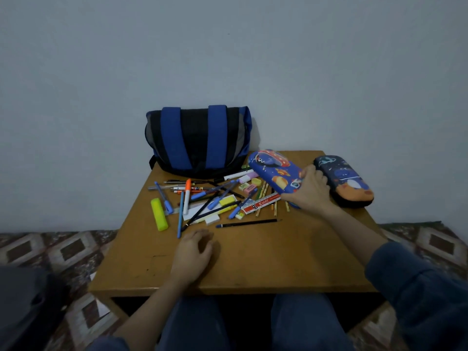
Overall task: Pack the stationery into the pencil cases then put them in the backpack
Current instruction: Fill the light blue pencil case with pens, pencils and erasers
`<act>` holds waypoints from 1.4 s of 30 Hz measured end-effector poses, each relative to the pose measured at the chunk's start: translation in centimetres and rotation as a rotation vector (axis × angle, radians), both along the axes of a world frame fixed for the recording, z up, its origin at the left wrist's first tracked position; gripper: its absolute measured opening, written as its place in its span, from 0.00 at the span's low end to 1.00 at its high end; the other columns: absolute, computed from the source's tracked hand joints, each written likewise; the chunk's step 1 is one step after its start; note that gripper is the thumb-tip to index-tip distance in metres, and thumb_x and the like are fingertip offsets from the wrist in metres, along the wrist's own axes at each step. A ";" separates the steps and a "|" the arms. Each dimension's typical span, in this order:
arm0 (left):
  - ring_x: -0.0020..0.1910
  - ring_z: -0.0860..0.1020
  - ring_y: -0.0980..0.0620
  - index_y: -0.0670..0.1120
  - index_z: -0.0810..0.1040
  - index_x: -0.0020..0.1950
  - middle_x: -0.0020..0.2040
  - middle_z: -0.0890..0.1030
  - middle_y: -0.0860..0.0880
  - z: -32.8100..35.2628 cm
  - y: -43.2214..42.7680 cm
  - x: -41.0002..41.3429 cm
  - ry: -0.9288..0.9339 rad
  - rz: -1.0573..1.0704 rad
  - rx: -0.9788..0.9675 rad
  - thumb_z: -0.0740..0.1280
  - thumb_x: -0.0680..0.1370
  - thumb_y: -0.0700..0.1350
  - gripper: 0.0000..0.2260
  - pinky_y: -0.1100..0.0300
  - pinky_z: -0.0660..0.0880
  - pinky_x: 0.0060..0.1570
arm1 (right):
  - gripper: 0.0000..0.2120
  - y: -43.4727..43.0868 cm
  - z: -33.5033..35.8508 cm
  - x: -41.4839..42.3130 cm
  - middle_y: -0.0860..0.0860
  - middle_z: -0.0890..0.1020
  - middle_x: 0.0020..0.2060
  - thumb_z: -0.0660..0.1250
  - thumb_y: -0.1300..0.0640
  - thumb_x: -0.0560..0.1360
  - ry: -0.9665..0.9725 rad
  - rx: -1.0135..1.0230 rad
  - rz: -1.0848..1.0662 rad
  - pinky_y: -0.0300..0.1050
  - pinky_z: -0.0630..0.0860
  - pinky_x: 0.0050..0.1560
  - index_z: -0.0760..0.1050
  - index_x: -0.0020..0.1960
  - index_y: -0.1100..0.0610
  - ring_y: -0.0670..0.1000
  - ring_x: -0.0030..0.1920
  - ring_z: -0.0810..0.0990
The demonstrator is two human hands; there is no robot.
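Knees [192, 323] in blue trousers sit lowest in view, tucked under the near edge of the wooden table [266, 269]. On that tabletop the left hand [193, 252] rests with fingers loosely curled and holds nothing; it lies well in front of the backpack [197, 140], nearer the person than the whole scatter of stationery. The right hand [310, 192], reaching out of a blue sleeve [417, 287], is off to the right of the backpack and grips the near end of the blue pencil case [274, 171], fingers curled over its top; in this dim light the case seems closed, though the zip is hard to see. That case lies slanted, its far end close beside the backpack's lower right corner. Farther right of the backpack, just beyond the right hand, lies the dark pencil case [347, 179]. Straight in front of the backpack pens and pencils lie crossed over one another, with an orange marker [187, 196], a yellow highlighter [159, 214] on the left, erasers [249, 189], a red-and-white ruler [260, 205] and a black pencil [249, 222] lying alone at the near side. The backpack itself stands at the table's far edge against a pale wall [228, 46]
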State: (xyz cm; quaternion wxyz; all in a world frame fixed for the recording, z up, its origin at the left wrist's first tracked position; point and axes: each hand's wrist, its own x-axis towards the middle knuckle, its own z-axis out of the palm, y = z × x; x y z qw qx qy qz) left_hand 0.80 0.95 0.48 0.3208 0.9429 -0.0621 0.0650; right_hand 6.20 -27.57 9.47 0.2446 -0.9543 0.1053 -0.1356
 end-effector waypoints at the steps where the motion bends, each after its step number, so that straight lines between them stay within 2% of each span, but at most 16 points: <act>1: 0.59 0.73 0.54 0.47 0.75 0.62 0.62 0.76 0.50 0.5 0.0 0.4 -0.018 0.018 -0.046 0.63 0.78 0.47 0.14 0.61 0.69 0.58 | 0.34 0.3 0.1 -0.6 0.55 0.69 0.56 0.77 0.46 0.61 -0.012 -0.030 0.062 0.49 0.69 0.55 0.62 0.56 0.56 0.55 0.59 0.69; 4: 0.53 0.74 0.52 0.44 0.74 0.63 0.58 0.77 0.47 3.2 0.1 1.9 0.021 0.120 -0.280 0.63 0.79 0.49 0.15 0.60 0.73 0.50 | 0.34 1.5 0.6 -2.4 0.52 0.68 0.53 0.73 0.41 0.56 -0.008 -0.095 0.250 0.44 0.69 0.52 0.59 0.52 0.53 0.51 0.56 0.69; 8: 0.59 0.72 0.49 0.43 0.68 0.68 0.59 0.73 0.48 7.1 0.3 3.7 0.295 0.088 -0.728 0.59 0.80 0.54 0.21 0.55 0.70 0.58 | 0.37 3.4 0.9 -4.1 0.51 0.67 0.58 0.65 0.35 0.54 0.065 -0.280 0.540 0.43 0.67 0.57 0.61 0.56 0.52 0.47 0.56 0.66; 12: 0.59 0.74 0.47 0.48 0.65 0.71 0.61 0.73 0.47 8.0 1.7 4.7 0.511 -0.002 -0.632 0.61 0.75 0.60 0.28 0.51 0.70 0.62 | 0.36 5.2 0.9 -5.4 0.50 0.67 0.58 0.67 0.36 0.57 0.046 -0.350 0.723 0.40 0.66 0.59 0.63 0.57 0.54 0.42 0.56 0.61; 15: 0.53 0.77 0.47 0.51 0.65 0.70 0.58 0.75 0.45 8.0 3.3 4.5 0.636 0.002 -0.591 0.65 0.75 0.55 0.26 0.53 0.77 0.49 | 0.35 5.7 1.7 -6.0 0.49 0.67 0.59 0.67 0.38 0.58 0.088 -0.320 0.783 0.36 0.63 0.55 0.61 0.57 0.53 0.41 0.56 0.62; 18: 0.52 0.78 0.47 0.48 0.67 0.69 0.57 0.77 0.43 7.8 4.8 4.2 0.738 -0.002 -0.616 0.67 0.75 0.49 0.23 0.53 0.78 0.45 | 0.34 5.7 2.1 -6.2 0.48 0.65 0.61 0.68 0.40 0.58 0.185 -0.286 0.815 0.35 0.63 0.56 0.58 0.58 0.49 0.42 0.58 0.63; 21: 0.48 0.78 0.48 0.49 0.67 0.65 0.53 0.77 0.44 7.4 4.8 3.7 0.761 0.027 -0.679 0.66 0.76 0.46 0.18 0.53 0.78 0.43 | 0.44 5.3 1.9 -5.8 0.50 0.61 0.68 0.72 0.43 0.59 0.202 -0.192 0.823 0.45 0.65 0.66 0.54 0.69 0.49 0.45 0.65 0.61; 23: 0.47 0.78 0.48 0.50 0.65 0.64 0.51 0.77 0.44 7.0 4.3 3.5 0.714 0.058 -0.730 0.66 0.76 0.45 0.18 0.52 0.78 0.43 | 0.55 5.1 1.8 -5.4 0.50 0.52 0.74 0.77 0.43 0.59 0.134 -0.134 0.759 0.54 0.58 0.73 0.46 0.74 0.48 0.50 0.73 0.53; 25: 0.45 0.77 0.49 0.48 0.64 0.65 0.51 0.77 0.44 6.8 3.7 3.4 0.635 0.106 -0.826 0.66 0.77 0.45 0.19 0.52 0.77 0.41 | 0.61 5.3 1.8 -5.3 0.48 0.45 0.76 0.80 0.43 0.56 0.028 0.035 0.621 0.56 0.51 0.75 0.42 0.75 0.47 0.51 0.76 0.46; 27: 0.44 0.78 0.49 0.46 0.65 0.65 0.52 0.78 0.43 6.5 3.1 3.7 0.554 0.177 -0.947 0.66 0.77 0.45 0.19 0.51 0.77 0.41 | 0.62 6.1 1.8 -5.7 0.48 0.48 0.76 0.81 0.47 0.57 -0.067 0.329 0.387 0.53 0.53 0.73 0.41 0.76 0.47 0.51 0.76 0.48; 29: 0.45 0.79 0.48 0.44 0.65 0.65 0.53 0.79 0.43 6.5 2.2 3.7 0.516 0.205 -1.084 0.66 0.77 0.45 0.19 0.49 0.77 0.41 | 0.57 7.0 1.1 -5.8 0.50 0.54 0.76 0.79 0.49 0.61 -0.071 0.688 0.155 0.49 0.57 0.71 0.43 0.76 0.51 0.51 0.75 0.55; 32: 0.47 0.81 0.47 0.42 0.64 0.67 0.58 0.78 0.41 6.4 0.1 3.0 0.537 0.171 -1.225 0.67 0.76 0.46 0.22 0.47 0.79 0.42 | 0.42 8.9 -0.2 -5.3 0.55 0.66 0.71 0.73 0.47 0.67 0.153 1.162 0.052 0.52 0.69 0.66 0.56 0.74 0.57 0.55 0.69 0.67; 35: 0.49 0.80 0.45 0.45 0.66 0.63 0.58 0.77 0.40 6.7 -1.9 1.8 0.533 0.112 -1.160 0.67 0.76 0.43 0.17 0.46 0.78 0.47 | 0.17 10.5 -0.3 -4.6 0.56 0.79 0.60 0.70 0.54 0.72 0.103 1.320 0.054 0.49 0.77 0.53 0.73 0.58 0.57 0.54 0.53 0.79; 38: 0.51 0.79 0.44 0.48 0.67 0.58 0.58 0.77 0.40 7.2 -2.6 1.1 0.472 0.110 -1.155 0.68 0.75 0.42 0.14 0.48 0.78 0.47 | 0.17 10.9 0.2 -4.2 0.53 0.81 0.49 0.71 0.57 0.72 0.036 1.469 -0.040 0.47 0.78 0.42 0.73 0.58 0.58 0.50 0.43 0.80; 40: 0.49 0.80 0.47 0.46 0.67 0.59 0.58 0.78 0.41 7.1 -2.8 0.4 0.468 0.108 -1.255 0.70 0.73 0.42 0.18 0.55 0.80 0.42 | 0.17 10.7 0.3 -4.1 0.52 0.81 0.46 0.71 0.57 0.72 0.027 1.544 -0.084 0.51 0.79 0.47 0.72 0.58 0.58 0.50 0.42 0.80; 42: 0.51 0.80 0.47 0.44 0.67 0.60 0.57 0.77 0.43 6.7 -3.9 -0.7 0.541 0.091 -1.203 0.72 0.70 0.41 0.22 0.57 0.80 0.42 | 0.16 10.7 0.2 -4.0 0.53 0.80 0.48 0.71 0.58 0.72 0.003 1.595 -0.135 0.56 0.78 0.53 0.71 0.57 0.57 0.53 0.44 0.80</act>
